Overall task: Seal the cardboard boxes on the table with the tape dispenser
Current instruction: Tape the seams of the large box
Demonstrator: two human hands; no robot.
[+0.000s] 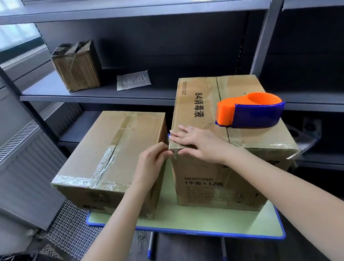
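My right hand (pixel 199 143) lay flat, fingers toward ten o'clock, on the taller box (pixel 207 169); my left hand (pixel 151 163) pinched tape (pixel 176 155) at its corner.

You were working in a stockroom: dark steel shelving (pixel 47 89) lined the wall and held a taped parcel (pixel 76 66). A plain cardboard box (pixel 107 147) and a printed cardboard box (pixel 198 105) sat on a small table (pixel 200 220) beside a radiator (pixel 18 168).
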